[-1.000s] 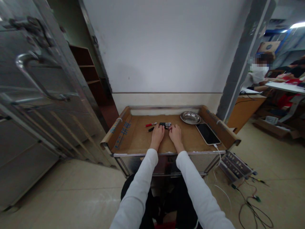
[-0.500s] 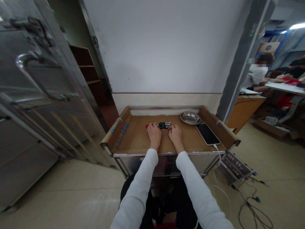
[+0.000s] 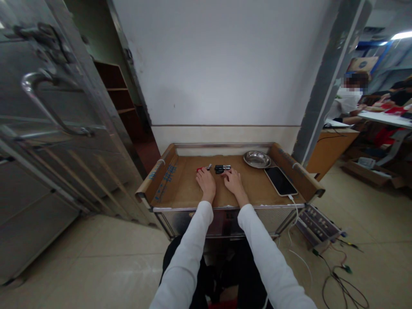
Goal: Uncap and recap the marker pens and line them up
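On the cardboard-lined cart top (image 3: pixel 185 193), my left hand (image 3: pixel 206 183) lies with bent fingers closed down on a red pen (image 3: pixel 199 168), whose pale end shows past the fingertips. Under that hand, the black pen seen earlier is hidden. A small row of black pens (image 3: pixel 222 167) lies side by side just to the right. My right hand (image 3: pixel 234 182) has its fingers bent together at the near right end of this row, gripping there; the exact hold is partly hidden.
A round metal dish (image 3: pixel 256 159) stands at the back right, with a phone (image 3: pixel 281 180) on a white cable before it. Raised cardboard-covered sides (image 3: pixel 298 169) bound the cart. A metal box (image 3: pixel 320 229) and cables lie on the floor at right; a person (image 3: pixel 349 98) sits beyond.
My left hand has moved left from the black pen row onto the red pen and the loose black pen. My right hand has shifted slightly left along the row.
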The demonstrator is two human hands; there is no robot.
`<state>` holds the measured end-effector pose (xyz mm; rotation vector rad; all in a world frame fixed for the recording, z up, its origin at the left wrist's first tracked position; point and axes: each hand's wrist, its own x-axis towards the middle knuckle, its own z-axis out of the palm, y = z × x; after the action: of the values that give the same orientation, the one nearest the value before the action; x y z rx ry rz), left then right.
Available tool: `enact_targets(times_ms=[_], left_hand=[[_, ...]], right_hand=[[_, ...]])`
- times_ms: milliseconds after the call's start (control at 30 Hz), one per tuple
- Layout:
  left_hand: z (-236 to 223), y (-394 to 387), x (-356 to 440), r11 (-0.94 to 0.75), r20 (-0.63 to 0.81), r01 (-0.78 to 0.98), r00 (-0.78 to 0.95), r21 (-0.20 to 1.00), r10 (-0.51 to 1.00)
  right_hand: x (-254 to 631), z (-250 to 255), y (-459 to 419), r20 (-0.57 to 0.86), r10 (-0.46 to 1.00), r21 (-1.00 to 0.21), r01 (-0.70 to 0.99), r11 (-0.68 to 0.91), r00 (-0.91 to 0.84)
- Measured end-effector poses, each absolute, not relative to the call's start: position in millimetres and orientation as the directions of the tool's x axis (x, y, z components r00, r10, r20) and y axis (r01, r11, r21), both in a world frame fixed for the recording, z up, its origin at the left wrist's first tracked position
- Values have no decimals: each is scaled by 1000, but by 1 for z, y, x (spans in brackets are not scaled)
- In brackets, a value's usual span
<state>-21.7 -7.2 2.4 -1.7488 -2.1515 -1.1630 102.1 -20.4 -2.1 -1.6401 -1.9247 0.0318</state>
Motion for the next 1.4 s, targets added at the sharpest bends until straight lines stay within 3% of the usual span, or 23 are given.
enact_targets(times_ms=[167,367,467,733,933,1400], left_hand=[[7,-4,-22,-210,538,843,-108,496,836],[10,-7,-21,-553,624,662,161,506,765],[12,-8,-21,-628,655,588,206,511,727],[13,-8,-22,-660,726,440,27,609,688],[12,-7,-24,-592,699,448,-116,671,705],[9,0,-27,-616,721,384,-257,688,644]], right_hand=[[104,-5,-17,427,904,-388,896,217,-34],[106,-9,-9,568,813,-478,854,205,123],[107,-11,-7,545,833,-491,843,220,100],[108,-13,-4,508,860,-566,734,375,-47],[108,-17,0,496,868,-677,621,394,-10],[109,-23,5,545,837,-723,531,442,45]])
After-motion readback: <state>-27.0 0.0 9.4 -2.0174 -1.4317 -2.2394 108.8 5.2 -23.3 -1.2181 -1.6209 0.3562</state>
